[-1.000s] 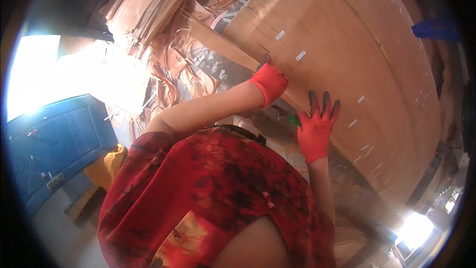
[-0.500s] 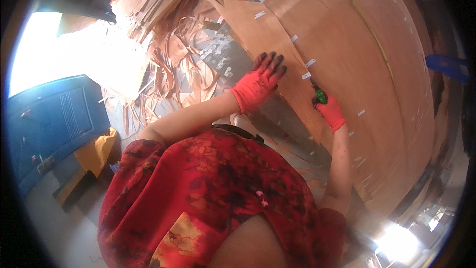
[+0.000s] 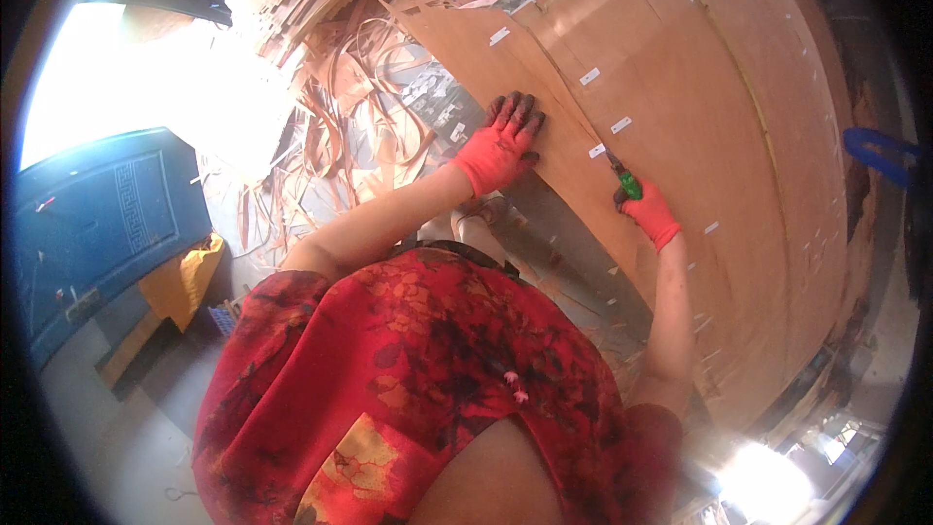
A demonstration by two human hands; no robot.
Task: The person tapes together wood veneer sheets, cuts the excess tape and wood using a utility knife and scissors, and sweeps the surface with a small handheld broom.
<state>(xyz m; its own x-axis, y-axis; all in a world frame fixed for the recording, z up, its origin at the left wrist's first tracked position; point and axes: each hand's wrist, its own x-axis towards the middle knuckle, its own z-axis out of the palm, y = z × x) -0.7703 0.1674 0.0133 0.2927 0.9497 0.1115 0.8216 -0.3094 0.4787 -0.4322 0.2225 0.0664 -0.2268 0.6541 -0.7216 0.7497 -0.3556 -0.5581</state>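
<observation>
A large thin sheet of brown wood veneer (image 3: 680,107), dotted with small white tape patches, lies spread in front of me. My left hand (image 3: 505,141), in a red glove with dark fingertips, presses flat on the sheet's left part, fingers spread. My right hand (image 3: 649,214), also red-gloved, is closed around a green-handled knife (image 3: 622,177). The blade tip touches a seam in the veneer next to a white tape patch (image 3: 597,151).
A heap of curled veneer strips and offcuts (image 3: 330,126) lies to the left of the sheet. A blue panelled door (image 3: 97,224) and a yellow bag (image 3: 180,282) are at the far left. A blue loop-shaped object (image 3: 880,151) is at the right edge.
My left hand has spread flat on the veneer. My right hand, open a second ago, has closed on the green-handled knife and moved up to the seam.
</observation>
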